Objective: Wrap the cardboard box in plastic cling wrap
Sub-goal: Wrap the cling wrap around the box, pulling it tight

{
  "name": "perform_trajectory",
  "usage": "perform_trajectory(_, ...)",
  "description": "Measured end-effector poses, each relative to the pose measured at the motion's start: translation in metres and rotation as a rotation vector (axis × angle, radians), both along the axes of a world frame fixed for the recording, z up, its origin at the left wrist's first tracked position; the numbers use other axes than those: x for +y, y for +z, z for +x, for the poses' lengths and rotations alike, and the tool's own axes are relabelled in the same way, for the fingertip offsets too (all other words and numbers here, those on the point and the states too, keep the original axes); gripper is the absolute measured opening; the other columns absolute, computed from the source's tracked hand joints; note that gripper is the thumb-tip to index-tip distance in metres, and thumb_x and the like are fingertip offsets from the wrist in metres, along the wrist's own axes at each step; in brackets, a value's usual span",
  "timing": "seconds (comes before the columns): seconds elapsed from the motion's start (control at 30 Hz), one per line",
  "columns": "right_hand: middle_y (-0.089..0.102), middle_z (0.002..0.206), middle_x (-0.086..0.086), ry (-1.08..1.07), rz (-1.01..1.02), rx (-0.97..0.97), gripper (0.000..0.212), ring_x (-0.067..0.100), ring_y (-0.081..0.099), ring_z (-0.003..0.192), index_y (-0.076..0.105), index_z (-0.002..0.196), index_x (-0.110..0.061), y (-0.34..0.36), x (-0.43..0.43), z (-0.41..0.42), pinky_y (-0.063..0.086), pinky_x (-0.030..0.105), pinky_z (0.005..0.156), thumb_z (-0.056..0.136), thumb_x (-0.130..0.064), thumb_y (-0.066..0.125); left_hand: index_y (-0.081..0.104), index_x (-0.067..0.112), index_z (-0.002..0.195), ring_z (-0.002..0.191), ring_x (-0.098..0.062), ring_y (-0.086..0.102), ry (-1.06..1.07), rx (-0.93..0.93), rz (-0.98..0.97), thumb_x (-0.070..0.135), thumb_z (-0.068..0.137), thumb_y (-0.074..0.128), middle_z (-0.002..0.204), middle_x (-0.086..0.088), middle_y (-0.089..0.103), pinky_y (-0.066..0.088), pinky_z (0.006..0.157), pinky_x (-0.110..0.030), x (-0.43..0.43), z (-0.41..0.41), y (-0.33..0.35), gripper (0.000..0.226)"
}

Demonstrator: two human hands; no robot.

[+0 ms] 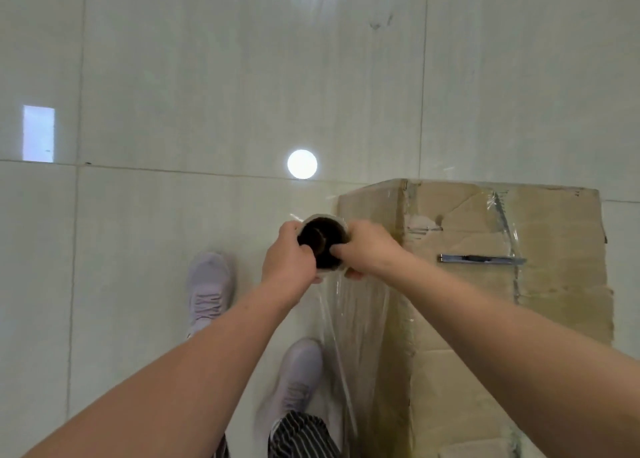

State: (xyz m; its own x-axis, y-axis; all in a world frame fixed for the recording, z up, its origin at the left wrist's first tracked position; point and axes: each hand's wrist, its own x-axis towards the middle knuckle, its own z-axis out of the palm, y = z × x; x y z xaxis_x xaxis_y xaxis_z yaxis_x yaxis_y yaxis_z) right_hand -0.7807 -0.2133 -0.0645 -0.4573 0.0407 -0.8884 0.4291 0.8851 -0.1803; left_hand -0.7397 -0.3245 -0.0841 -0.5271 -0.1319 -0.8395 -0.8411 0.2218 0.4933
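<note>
Glossy pale floor tiles [173, 76]; round light reflection [302, 164]; lilac shoes [209, 286]; striped trousers [301, 433].

A glossy, pale tiled floor [173, 76] with thin dark joints carries the cardboard box [554, 249] standing on it, one pale lilac shoe [299, 378] just left of the box, the other shoe [209, 291] further left, and a round bright spot [302, 164] beyond the box's left corner.
</note>
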Motion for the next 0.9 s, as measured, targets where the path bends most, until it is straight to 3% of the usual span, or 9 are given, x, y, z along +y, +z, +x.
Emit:
perform_trajectory(0.07, 0.067, 0.094, 0.018, -0.229, -0.021, -0.113, 0.021, 0.023, 0.066, 0.059, 0.057, 0.110, 0.001, -0.002, -0.003, 0.009, 0.058, 0.031, 0.061, 0.091, -0.006, 0.048, 0.043, 0.018, 0.129, 0.080, -0.022, 0.058, -0.068, -0.038, 0.032, 0.002, 0.090, 0.034, 0.116, -0.011, 0.052, 0.058, 0.071, -0.045, -0.007, -0.004, 0.000, 0.043)
perform_trajectory(0.13, 0.066, 0.092, 0.017, -0.256, 0.003, -0.055, 0.020, 0.024, 0.067, 0.060, 0.058, 0.105, 0.000, -0.002, -0.007, 0.008, 0.059, 0.033, 0.062, 0.090, 0.000, 0.045, 0.041, 0.016, 0.131, 0.090, -0.029, 0.059, -0.152, -0.058, 0.054, 0.002, 0.091, 0.034, 0.120, -0.013, 0.051, 0.059, 0.070, -0.044, -0.013, -0.013, 0.000, 0.043)
perform_trajectory(0.23, 0.065, 0.088, 0.014, -0.008, 0.069, 0.099, 0.022, 0.031, 0.067, 0.080, 0.062, 0.099, -0.005, -0.001, -0.008, -0.009, 0.057, 0.039, 0.072, 0.087, 0.000, 0.044, 0.040, 0.015, 0.133, 0.086, -0.030, 0.061, -0.293, -0.061, 0.056, 0.003, 0.092, 0.035, 0.122, -0.015, 0.052, 0.059, 0.069, -0.043, -0.018, -0.032, 0.001, 0.042)
perform_trajectory(0.37, 0.065, 0.101, 0.010, 0.545, 0.139, 0.264, 0.026, 0.032, 0.060, 0.093, 0.056, 0.110, -0.013, 0.005, -0.007, -0.048, 0.038, 0.031, 0.065, 0.088, -0.009, 0.045, 0.037, 0.016, 0.133, 0.072, -0.028, 0.067, -0.423, -0.017, 0.067, 0.008, 0.093, 0.037, 0.116, -0.013, 0.054, 0.058, 0.072, -0.041, -0.015, -0.065, 0.007, 0.041)
perform_trajectory(0.43, 0.065, 0.103, 0.007, 0.783, 0.153, 0.379, 0.028, 0.031, 0.061, 0.093, 0.052, 0.117, -0.015, 0.004, -0.005, -0.071, 0.035, 0.032, 0.064, 0.091, -0.016, 0.044, 0.036, 0.018, 0.134, 0.074, -0.029, 0.069, -0.454, 0.005, 0.067, 0.010, 0.094, 0.038, 0.112, -0.008, 0.054, 0.056, 0.062, -0.033, -0.010, -0.083, 0.009, 0.041)
perform_trajectory(0.53, 0.064, 0.104, 0.005, 0.858, 0.178, 0.465, 0.032, 0.029, 0.061, 0.094, 0.048, 0.125, -0.017, -0.001, -0.002, -0.090, 0.034, 0.032, 0.063, 0.093, -0.020, 0.042, 0.031, 0.019, 0.139, 0.081, -0.031, 0.069, -0.409, -0.039, 0.095, 0.006, 0.094, 0.035, 0.113, -0.005, 0.050, 0.051, 0.053, -0.029, -0.002, -0.100, 0.010, 0.047)
perform_trajectory(0.7, 0.063, 0.111, 0.015, 0.276, 0.250, 0.291, 0.032, 0.035, 0.058, 0.102, 0.052, 0.121, -0.011, -0.006, -0.003, -0.083, 0.049, 0.037, 0.080, 0.092, -0.020, 0.045, 0.035, 0.021, 0.138, 0.098, -0.032, 0.060, -0.325, -0.066, 0.111, -0.001, 0.088, 0.034, 0.122, -0.011, 0.055, 0.056, 0.077, -0.041, -0.007, -0.099, 0.001, 0.054)
perform_trajectory(0.8, 0.066, 0.101, 0.017, -0.063, 0.148, 0.030, 0.023, 0.033, 0.067, 0.076, 0.058, 0.108, -0.006, -0.009, -0.002, -0.077, 0.055, 0.035, 0.063, 0.090, -0.011, 0.044, 0.035, 0.023, 0.138, 0.098, -0.032, 0.059, -0.299, -0.074, 0.110, 0.000, 0.087, 0.034, 0.119, -0.011, 0.056, 0.055, 0.081, -0.043, -0.007, -0.097, -0.002, 0.056)
perform_trajectory(0.9, 0.066, 0.095, 0.020, -0.201, 0.079, 0.001, 0.030, 0.032, 0.067, 0.061, 0.061, 0.104, -0.002, -0.009, -0.003, -0.076, 0.055, 0.032, 0.053, 0.086, 0.002, 0.037, 0.034, 0.023, 0.139, 0.098, -0.032, 0.060, -0.323, -0.079, 0.106, 0.000, 0.087, 0.034, 0.121, -0.011, 0.056, 0.055, 0.082, -0.043, -0.011, -0.099, -0.004, 0.056)
